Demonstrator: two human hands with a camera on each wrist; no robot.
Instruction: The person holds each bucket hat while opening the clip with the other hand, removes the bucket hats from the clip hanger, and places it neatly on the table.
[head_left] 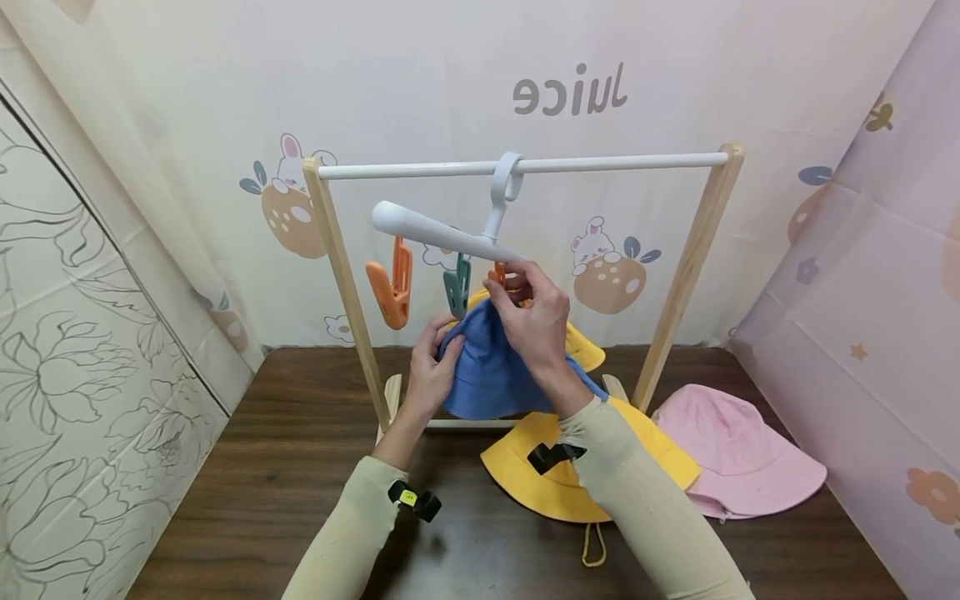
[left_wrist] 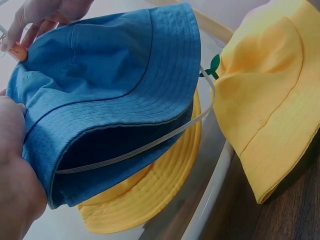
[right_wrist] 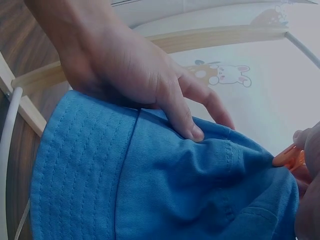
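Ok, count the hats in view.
4: blue hat in the left hand, yellow hat behind the blue one, second yellow hat and pink hat on the table. Others may be hidden.

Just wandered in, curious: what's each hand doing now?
Left hand: closed, holding the blue hat.
Right hand: closed, pinching an orange clip at the hat's crown.

Text: grey mirror-reversed word "Juice" (head_left: 570,89) | on: pale cartoon-printed hanging cloth (head_left: 420,75) | place: 1 o'clock, head view | also: small rectangular yellow label (head_left: 408,497) on black box-shaped wrist device (head_left: 427,506), 7 o'clock, marks too small to read
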